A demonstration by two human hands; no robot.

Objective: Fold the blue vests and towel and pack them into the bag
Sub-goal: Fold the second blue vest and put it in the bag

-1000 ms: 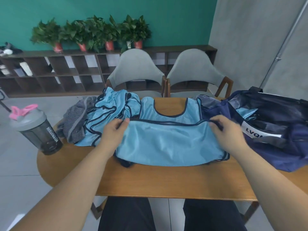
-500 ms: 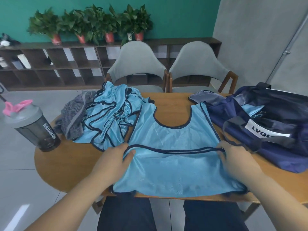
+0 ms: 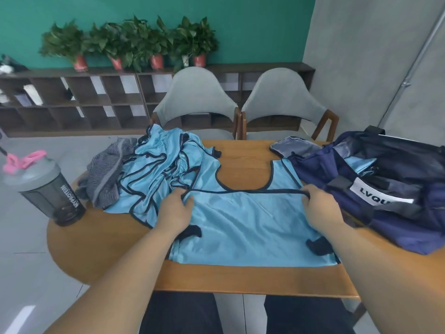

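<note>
Left hand (image 3: 177,210) and right hand (image 3: 322,208) pinch trimmed hem corners of blue vest (image 3: 240,225), flat on table (image 3: 216,278) centre, bag (image 3: 337,174) at right. Fabric looks light, limp, slippery; hold at trim.

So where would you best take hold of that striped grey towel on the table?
The towel lies crumpled, its right edge against or under the vest pile. I would pinch a raised fold on its free left side, coming from the left or above, so the vests are not dragged along.
</note>
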